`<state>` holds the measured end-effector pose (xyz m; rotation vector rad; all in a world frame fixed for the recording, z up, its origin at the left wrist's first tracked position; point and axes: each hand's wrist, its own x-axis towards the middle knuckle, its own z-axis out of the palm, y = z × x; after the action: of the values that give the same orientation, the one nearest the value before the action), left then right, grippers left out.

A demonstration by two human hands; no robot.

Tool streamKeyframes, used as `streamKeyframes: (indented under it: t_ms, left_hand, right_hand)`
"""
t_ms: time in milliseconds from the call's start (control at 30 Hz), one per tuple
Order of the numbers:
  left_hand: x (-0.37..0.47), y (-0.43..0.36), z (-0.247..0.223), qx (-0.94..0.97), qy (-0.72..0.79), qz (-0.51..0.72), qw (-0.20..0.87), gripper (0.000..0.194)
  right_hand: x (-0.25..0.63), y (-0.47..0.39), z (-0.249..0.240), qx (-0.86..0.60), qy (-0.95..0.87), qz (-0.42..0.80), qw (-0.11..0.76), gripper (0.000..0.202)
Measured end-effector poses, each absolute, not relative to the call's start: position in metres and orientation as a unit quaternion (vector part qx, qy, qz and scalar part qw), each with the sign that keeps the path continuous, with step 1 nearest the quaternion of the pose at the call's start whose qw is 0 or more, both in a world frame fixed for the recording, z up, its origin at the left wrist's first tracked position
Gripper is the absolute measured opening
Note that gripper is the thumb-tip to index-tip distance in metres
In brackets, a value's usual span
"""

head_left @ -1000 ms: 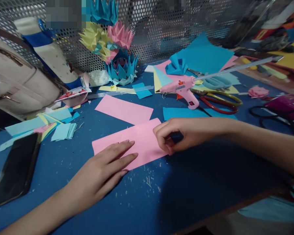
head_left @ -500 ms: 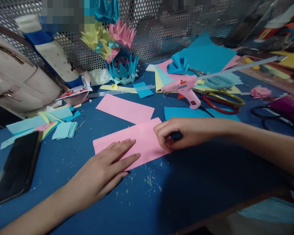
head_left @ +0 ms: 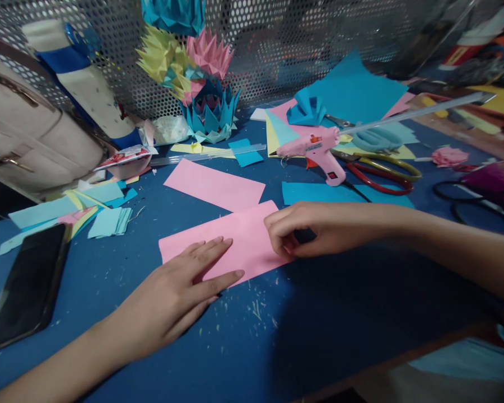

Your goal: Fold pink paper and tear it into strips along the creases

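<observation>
A pink paper strip lies slantwise on the blue tabletop. Across its left part my left hand rests flat, fingers stretched out and apart. My right hand is closed at the strip's right end, its curled fingertips pinching the paper near the lower right corner. The exact grip is partly hidden by the knuckles. Just behind, touching or nearly touching this strip's upper edge, lies a second pink paper strip. A blue paper strip lies behind my right hand.
Behind the strips lies a pink glue gun with a clear stick, beside scissors. Folded paper flowers stand against the perforated metal panel. At left are a phone, paper scraps, a bottle and a pale bag.
My left hand's index finger has shifted slightly to the right along the paper's lower edge. My right hand and the strip stay almost where they were.
</observation>
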<state>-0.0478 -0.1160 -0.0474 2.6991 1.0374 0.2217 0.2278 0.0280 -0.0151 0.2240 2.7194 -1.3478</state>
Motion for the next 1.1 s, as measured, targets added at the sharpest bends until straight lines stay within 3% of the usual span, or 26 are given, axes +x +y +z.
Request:
streamKeyframes:
  t_ms: [1100]
  left_hand:
    - [-0.06,-0.098,-0.047,0.945,0.299,0.093,0.097,0.047]
  right_hand:
    - [0.231,0.031,-0.013,0.066,0.895,-0.435,0.075,0.012]
